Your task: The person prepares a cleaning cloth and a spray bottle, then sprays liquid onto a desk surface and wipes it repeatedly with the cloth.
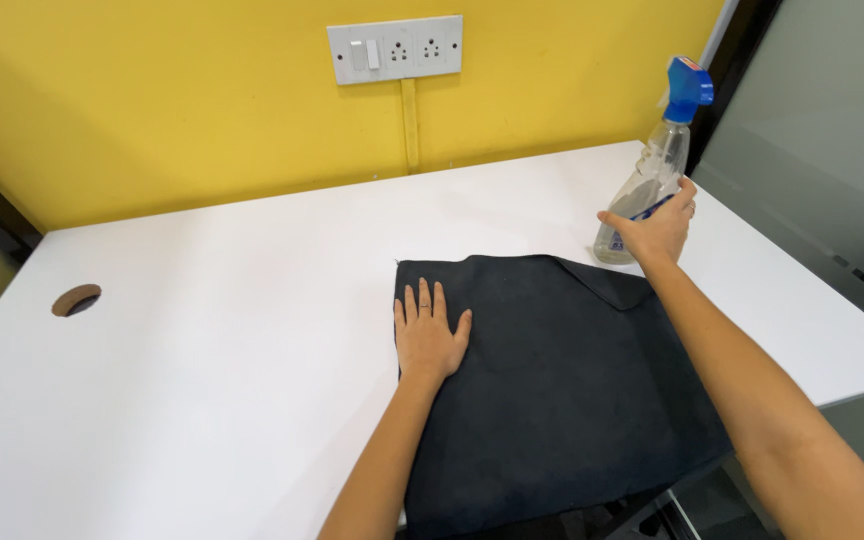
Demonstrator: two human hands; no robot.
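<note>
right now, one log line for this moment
left hand: flat on dark cloth | right hand: shut on spray bottle | white table

Spray bottle [652,170] behind cloth [562,390], on table [232,300]

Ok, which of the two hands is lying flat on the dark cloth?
The left hand, palm down with fingers spread near the left edge of the dark cloth. The right hand instead grips the clear spray bottle.

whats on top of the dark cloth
Only the left hand lies flat on the dark cloth. One cloth corner is folded over. The table beneath it is hidden.
</note>
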